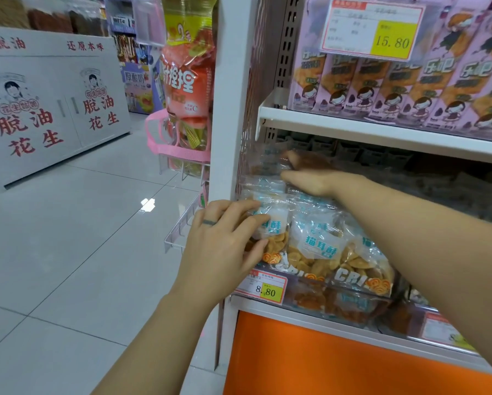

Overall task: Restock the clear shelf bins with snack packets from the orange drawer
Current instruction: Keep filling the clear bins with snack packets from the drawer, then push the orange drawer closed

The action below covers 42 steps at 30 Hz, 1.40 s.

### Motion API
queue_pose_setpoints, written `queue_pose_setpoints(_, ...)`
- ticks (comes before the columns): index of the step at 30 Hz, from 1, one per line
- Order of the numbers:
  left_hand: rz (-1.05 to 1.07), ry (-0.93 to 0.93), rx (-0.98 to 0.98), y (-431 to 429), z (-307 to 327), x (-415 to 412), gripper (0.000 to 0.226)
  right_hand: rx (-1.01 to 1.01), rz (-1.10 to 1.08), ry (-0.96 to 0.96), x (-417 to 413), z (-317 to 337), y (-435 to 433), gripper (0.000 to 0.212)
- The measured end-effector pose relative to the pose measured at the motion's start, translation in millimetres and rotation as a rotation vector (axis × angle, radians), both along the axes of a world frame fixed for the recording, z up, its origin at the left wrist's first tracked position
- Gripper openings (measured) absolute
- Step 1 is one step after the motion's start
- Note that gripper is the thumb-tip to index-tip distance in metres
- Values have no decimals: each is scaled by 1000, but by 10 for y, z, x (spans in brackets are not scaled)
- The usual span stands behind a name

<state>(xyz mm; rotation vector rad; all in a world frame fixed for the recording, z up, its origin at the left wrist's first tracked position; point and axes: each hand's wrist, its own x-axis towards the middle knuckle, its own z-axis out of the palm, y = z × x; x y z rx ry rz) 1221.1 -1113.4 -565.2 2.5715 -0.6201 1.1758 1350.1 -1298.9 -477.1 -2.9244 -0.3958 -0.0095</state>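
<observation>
I see the snack packets (319, 246) piled in the clear bin (356, 299), just above the orange drawer (324, 363). My left hand (225, 243) pinches the front packet (273, 233) at the bin's left end. My right hand (310, 182) lies with straight fingers on top of the pile.

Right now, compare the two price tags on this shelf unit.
The upper price tag reads 15.80 and hangs before the purple packs; the lower price tag reads 8.80 and sits on the front of the clear bin. The upper tag looks larger than the lower. Both are white with a yellow price patch.
</observation>
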Motion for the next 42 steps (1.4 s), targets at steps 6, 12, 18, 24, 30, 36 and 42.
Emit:
queue_pose_setpoints(6, 4, -16, 5, -7, -43, -40, 35, 19, 100, -137, -618, 109, -58, 58)
queue_pose_setpoints(12, -82, -2, -16, -137, -104, -136, 39, -254, 188, -243, -1582, -221, -260, 71)
queue_pose_setpoints(18, 43, 164, 175, -253, -207, -89, 55, -413, 198, -302, -1434, -635, -449, 65)
queue_pose_setpoints(24, 3, 217, 139, -243, -196, -72, 56, -404, 245, -306, -1380, -641, -441, 68)
queue_pose_setpoints(30, -60, 126, 43, -278, -146, -328, 58, -235, 329, -355, -1664, -491, -571, 67)
queue_pose_setpoints(36, -159, 264, -54, -626, -275, -898, 37, -100, 368, -345, -2233, -601, -1025, 41)
queue_pose_setpoints(42, -288, 460, -12, -1304, -483, -1412, 25, -93, 231, 157, -2863, -767, -1886, 36)
